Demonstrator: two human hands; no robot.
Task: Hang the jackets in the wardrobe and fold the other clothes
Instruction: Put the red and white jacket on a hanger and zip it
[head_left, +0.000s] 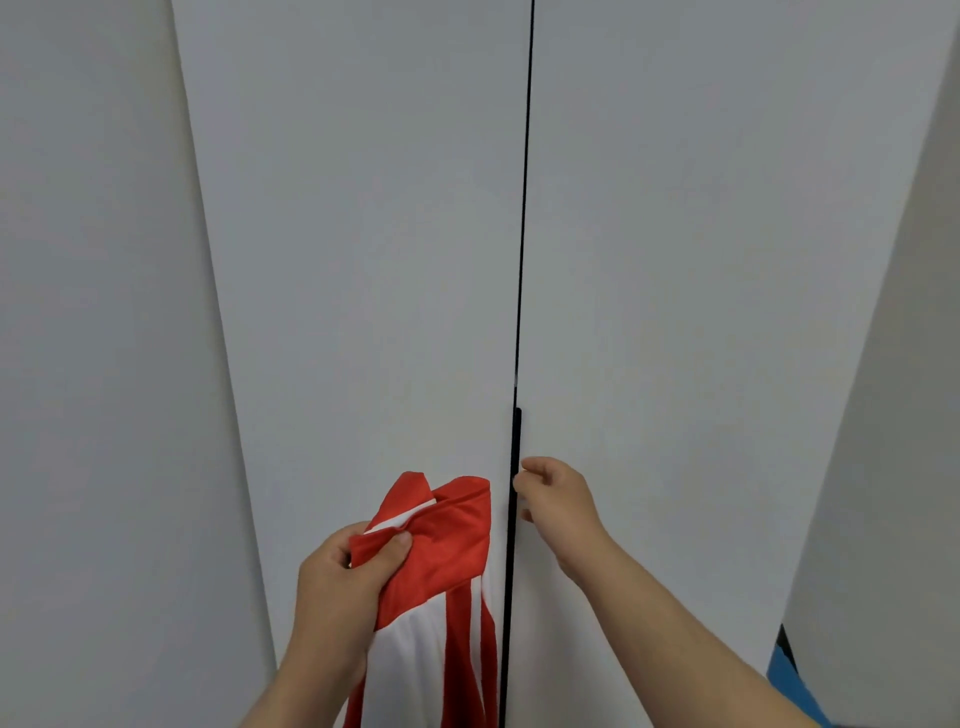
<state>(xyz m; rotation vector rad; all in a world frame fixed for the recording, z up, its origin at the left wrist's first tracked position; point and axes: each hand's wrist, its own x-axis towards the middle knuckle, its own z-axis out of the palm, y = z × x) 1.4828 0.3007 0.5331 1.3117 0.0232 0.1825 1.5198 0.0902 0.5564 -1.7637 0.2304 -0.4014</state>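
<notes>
Your left hand (343, 577) grips the bunched red-and-white jacket (447, 535) at lower centre of the frame. It looks light, limp and slick, so keep hold near the collar. Your right hand (556, 499) curls its fingers round the black handle (517, 436) of the closed wardrobe (675, 260).
</notes>
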